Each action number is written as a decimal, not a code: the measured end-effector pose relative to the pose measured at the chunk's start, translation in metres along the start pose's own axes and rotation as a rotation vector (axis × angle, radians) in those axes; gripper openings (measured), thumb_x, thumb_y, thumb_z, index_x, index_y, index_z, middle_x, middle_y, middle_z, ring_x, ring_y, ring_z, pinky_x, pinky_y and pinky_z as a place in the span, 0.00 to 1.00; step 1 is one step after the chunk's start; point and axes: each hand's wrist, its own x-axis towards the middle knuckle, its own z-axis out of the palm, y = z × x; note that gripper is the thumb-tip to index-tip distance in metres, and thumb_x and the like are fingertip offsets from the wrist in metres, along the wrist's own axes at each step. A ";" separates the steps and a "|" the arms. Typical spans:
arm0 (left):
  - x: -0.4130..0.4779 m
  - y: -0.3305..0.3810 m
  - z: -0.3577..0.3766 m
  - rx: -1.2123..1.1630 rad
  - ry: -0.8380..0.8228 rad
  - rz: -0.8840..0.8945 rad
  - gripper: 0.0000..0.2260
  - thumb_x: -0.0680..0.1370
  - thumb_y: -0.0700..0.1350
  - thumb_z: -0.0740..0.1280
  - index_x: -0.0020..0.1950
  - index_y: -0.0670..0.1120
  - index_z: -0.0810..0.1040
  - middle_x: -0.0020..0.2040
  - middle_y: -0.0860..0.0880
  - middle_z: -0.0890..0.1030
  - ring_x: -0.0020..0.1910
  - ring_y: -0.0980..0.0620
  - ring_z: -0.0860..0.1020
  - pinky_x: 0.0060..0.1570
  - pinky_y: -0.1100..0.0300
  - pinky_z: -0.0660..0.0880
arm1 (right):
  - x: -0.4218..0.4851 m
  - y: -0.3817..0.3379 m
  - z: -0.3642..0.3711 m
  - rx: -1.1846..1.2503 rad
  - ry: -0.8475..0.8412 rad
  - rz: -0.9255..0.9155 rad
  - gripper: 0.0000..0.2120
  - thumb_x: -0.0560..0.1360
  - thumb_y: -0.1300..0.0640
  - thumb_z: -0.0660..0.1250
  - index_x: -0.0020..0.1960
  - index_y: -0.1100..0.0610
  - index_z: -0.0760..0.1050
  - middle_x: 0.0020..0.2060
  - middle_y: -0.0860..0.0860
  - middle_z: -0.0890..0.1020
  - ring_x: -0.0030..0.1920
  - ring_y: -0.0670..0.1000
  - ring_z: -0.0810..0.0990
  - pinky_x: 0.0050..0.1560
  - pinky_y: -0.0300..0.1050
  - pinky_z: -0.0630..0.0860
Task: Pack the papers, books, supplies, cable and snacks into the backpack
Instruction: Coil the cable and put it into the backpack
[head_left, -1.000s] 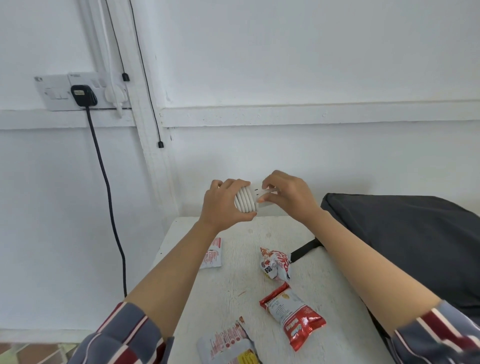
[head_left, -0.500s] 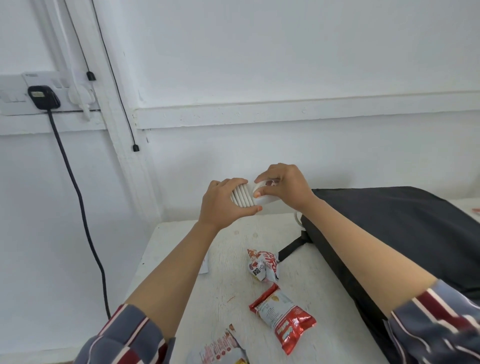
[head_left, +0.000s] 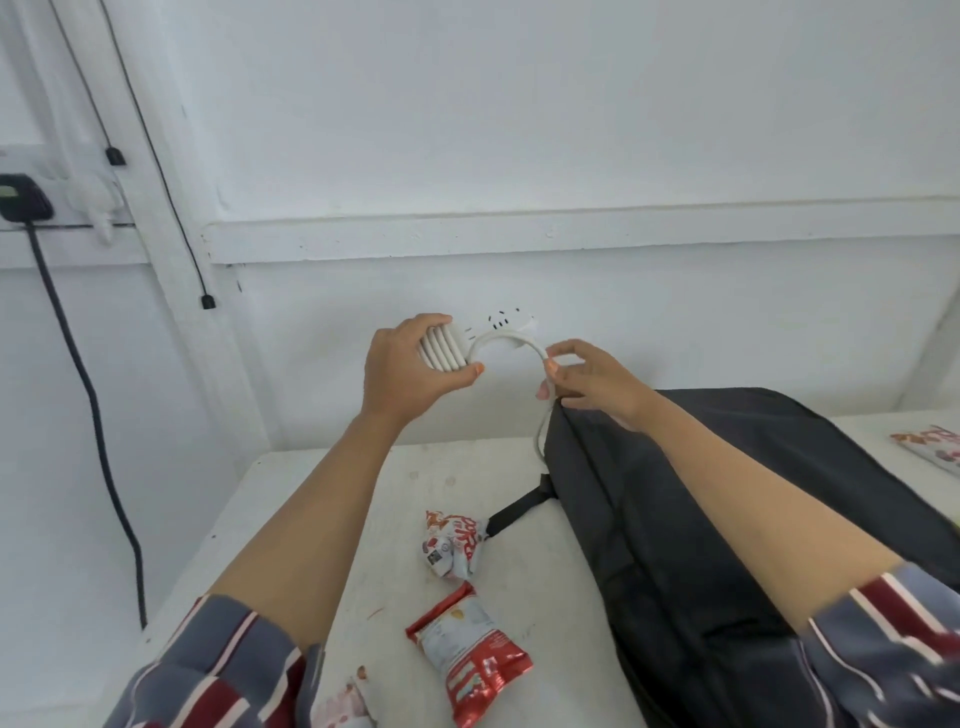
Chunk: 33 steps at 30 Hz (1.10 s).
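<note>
My left hand (head_left: 410, 371) grips a white power strip with its white cable (head_left: 444, 349) wound round it, held in the air above the table's far edge. A loose arc of that cable runs right to my right hand (head_left: 587, 382), which pinches it between thumb and fingers just above the top of the black backpack (head_left: 727, 519). The cable's free end hangs down beside the backpack. The backpack lies flat on the white table (head_left: 291, 483). Two red and white snack packets (head_left: 452, 543) (head_left: 470, 657) lie on the table between my forearms.
A third snack packet (head_left: 343, 709) shows at the bottom edge, another (head_left: 930, 447) at the far right beyond the backpack. A wall socket with a black plug (head_left: 23, 197) and black cord hanging down is at the left. The wall stands right behind the table.
My right hand has moved right and down, drawing a loop of cable away from the bundle toward the backpack. The view has swung right.
</note>
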 end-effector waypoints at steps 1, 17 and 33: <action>0.001 0.004 0.000 0.004 0.014 -0.004 0.30 0.58 0.62 0.75 0.56 0.51 0.78 0.48 0.55 0.78 0.47 0.53 0.76 0.44 0.62 0.72 | -0.001 0.003 -0.005 -0.006 -0.045 0.006 0.09 0.77 0.49 0.62 0.54 0.53 0.72 0.41 0.50 0.82 0.49 0.49 0.81 0.59 0.50 0.72; -0.006 0.007 -0.003 0.304 -0.083 0.086 0.34 0.56 0.68 0.65 0.58 0.52 0.77 0.53 0.56 0.79 0.51 0.51 0.72 0.46 0.61 0.67 | 0.050 -0.013 -0.008 0.121 0.104 -0.229 0.07 0.75 0.55 0.68 0.39 0.55 0.74 0.30 0.55 0.72 0.28 0.49 0.67 0.35 0.40 0.65; 0.021 0.042 -0.001 0.250 -0.025 0.215 0.28 0.69 0.65 0.62 0.67 0.58 0.72 0.56 0.48 0.76 0.54 0.48 0.72 0.50 0.57 0.69 | 0.084 -0.032 -0.003 0.184 0.103 -0.210 0.09 0.74 0.69 0.60 0.40 0.58 0.75 0.36 0.55 0.77 0.35 0.51 0.74 0.37 0.44 0.72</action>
